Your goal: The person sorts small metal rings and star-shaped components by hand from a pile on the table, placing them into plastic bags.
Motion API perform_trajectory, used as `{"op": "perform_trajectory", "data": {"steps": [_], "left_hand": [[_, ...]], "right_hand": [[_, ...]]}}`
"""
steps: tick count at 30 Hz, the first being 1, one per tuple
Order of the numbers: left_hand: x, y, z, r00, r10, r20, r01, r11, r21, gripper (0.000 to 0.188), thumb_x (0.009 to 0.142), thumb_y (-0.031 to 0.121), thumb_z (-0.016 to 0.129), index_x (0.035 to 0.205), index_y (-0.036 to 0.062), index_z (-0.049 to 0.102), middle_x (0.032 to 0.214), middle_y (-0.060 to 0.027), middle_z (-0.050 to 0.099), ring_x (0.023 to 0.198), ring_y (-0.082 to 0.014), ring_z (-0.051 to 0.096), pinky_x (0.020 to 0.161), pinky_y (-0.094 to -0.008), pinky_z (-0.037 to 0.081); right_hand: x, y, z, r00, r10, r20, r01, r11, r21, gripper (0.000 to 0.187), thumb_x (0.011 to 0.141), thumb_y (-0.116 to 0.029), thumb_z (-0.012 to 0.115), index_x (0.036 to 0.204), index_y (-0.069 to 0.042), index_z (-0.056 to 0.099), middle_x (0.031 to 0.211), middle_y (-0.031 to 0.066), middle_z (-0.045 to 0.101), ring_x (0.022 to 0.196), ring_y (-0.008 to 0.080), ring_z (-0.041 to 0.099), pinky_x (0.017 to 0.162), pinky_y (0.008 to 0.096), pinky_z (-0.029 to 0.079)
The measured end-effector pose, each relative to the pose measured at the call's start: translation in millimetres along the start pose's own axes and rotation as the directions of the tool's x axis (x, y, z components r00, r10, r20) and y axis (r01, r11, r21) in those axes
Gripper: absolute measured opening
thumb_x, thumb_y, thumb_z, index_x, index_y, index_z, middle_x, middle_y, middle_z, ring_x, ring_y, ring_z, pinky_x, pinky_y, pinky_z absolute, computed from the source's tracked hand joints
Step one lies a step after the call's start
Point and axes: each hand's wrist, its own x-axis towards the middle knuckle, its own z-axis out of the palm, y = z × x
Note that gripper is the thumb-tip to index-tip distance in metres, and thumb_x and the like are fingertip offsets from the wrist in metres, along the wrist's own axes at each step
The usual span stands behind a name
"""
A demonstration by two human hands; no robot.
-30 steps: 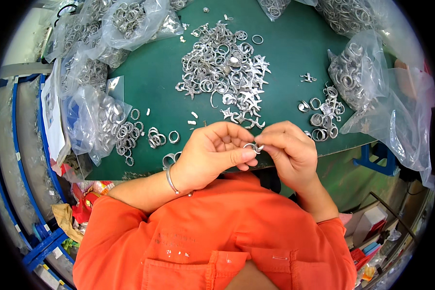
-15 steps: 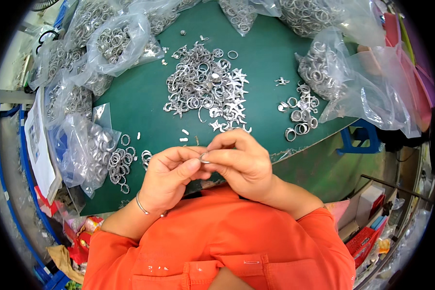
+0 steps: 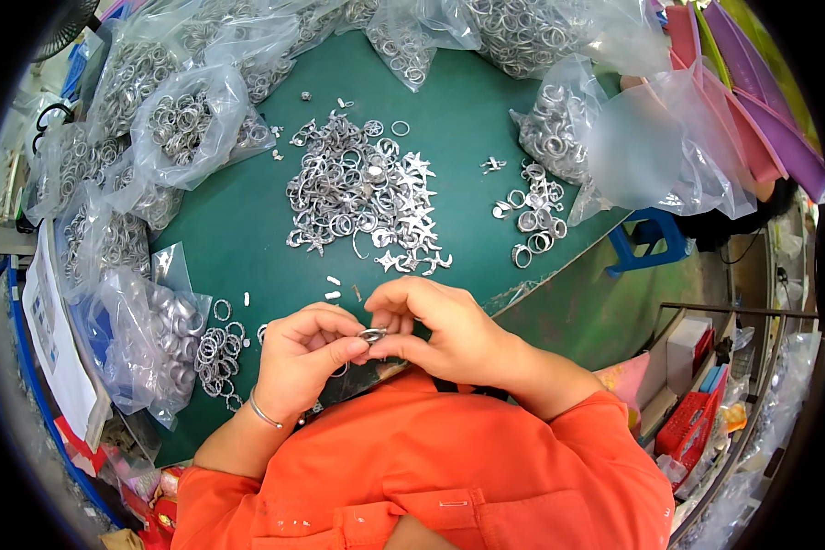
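Wrists angled inward, the left hand (image 3: 310, 346) and right hand (image 3: 438, 328) meet at the near edge of the counter (image 3: 467, 137), fingers of both pinching a silvery ring (image 3: 373, 335) between them. Beyond lies a heap of metal pieces (image 3: 353, 188); filled plastic bags (image 3: 119, 353) crowd the left, a ring cluster (image 3: 529, 221) the right.

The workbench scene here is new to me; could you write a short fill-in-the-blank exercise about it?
1. The small metal piece is at the fingertips of the left hand and the ____ hand.
2. The bangle is worn on the person's ____ wrist.
3. The tabletop beneath the big pile of metal pieces is coloured ____.
4. The plastic stool beyond the table's right edge is coloured ____.

Missing words: right; left; green; blue.
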Motion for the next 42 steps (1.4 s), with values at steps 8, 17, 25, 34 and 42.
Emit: {"op": "perform_trajectory", "data": {"steps": [8, 17, 25, 34, 42], "left_hand": [[-0.6, 1.7, -6.3, 0.985, -0.155, 0.076, 0.159, 0.986, -0.056, 0.022, 0.085, -0.006, 0.061, 0.107, -0.0085, 0.057, 0.093, -0.0120, 0.064, 0.080, -0.0170, 0.066, 0.072, -0.0262, 0.055], [-4.5, 12.8, -4.1, 0.950, -0.294, 0.109, 0.287, 0.955, 0.077, 0.010, 0.090, 0.001, 0.058, 0.098, -0.0038, 0.058, 0.084, -0.0076, 0.065, 0.074, -0.0122, 0.063, 0.067, -0.0244, 0.053], [-6.3, 3.8, -2.4, 0.987, 0.036, 0.155, -0.103, 0.886, 0.452, 0.010, 0.088, -0.005, 0.055, 0.095, -0.0047, 0.062, 0.087, -0.0074, 0.063, 0.076, -0.0118, 0.066, 0.066, -0.0225, 0.054], [-4.5, 7.9, -0.6, 0.998, 0.048, -0.048, -0.039, 0.983, 0.177, 0.010, 0.087, -0.007, 0.057, 0.096, -0.0030, 0.055, 0.089, -0.0100, 0.064, 0.073, -0.0114, 0.064, 0.065, -0.0219, 0.053], [1.0, 1.8, -5.2, 0.980, 0.193, -0.044, -0.163, 0.915, 0.369, 0.018, 0.084, -0.010, 0.060, 0.101, -0.0049, 0.059, 0.093, -0.0081, 0.060, 0.082, -0.0114, 0.060, 0.072, -0.0230, 0.052]], "right_hand": [[3.2, 8.9, -3.2, 0.988, 0.000, 0.156, -0.037, 0.972, 0.232, 0.013, 0.079, -0.007, 0.071, 0.089, -0.002, 0.064, 0.094, 0.0062, 0.057, 0.079, 0.0139, 0.055, 0.068, 0.0252, 0.046], [10.4, -7.3, -13.2, 0.937, 0.092, 0.337, -0.080, 0.996, -0.049, 0.013, 0.078, -0.008, 0.072, 0.084, -0.003, 0.062, 0.089, 0.0072, 0.061, 0.078, 0.0196, 0.061, 0.065, 0.0296, 0.050], [6.7, 4.6, -1.5, 0.975, 0.112, 0.193, -0.070, 0.975, -0.211, 0.018, 0.077, -0.010, 0.074, 0.074, 0.000, 0.060, 0.073, 0.0069, 0.060, 0.063, 0.0161, 0.059, 0.054, 0.0288, 0.045], [-8.3, 11.9, -37.9, 0.896, 0.375, -0.239, -0.318, 0.916, 0.246, 0.005, 0.088, 0.000, 0.059, 0.089, 0.002, 0.063, 0.084, 0.0064, 0.064, 0.066, 0.0083, 0.059, 0.055, 0.0195, 0.046], [-22.9, 17.4, -29.9, 0.992, 0.094, -0.079, -0.122, 0.820, -0.560, 0.015, 0.076, 0.002, 0.068, 0.090, -0.001, 0.065, 0.075, 0.0091, 0.058, 0.062, 0.0207, 0.057, 0.056, 0.0292, 0.044]]}}
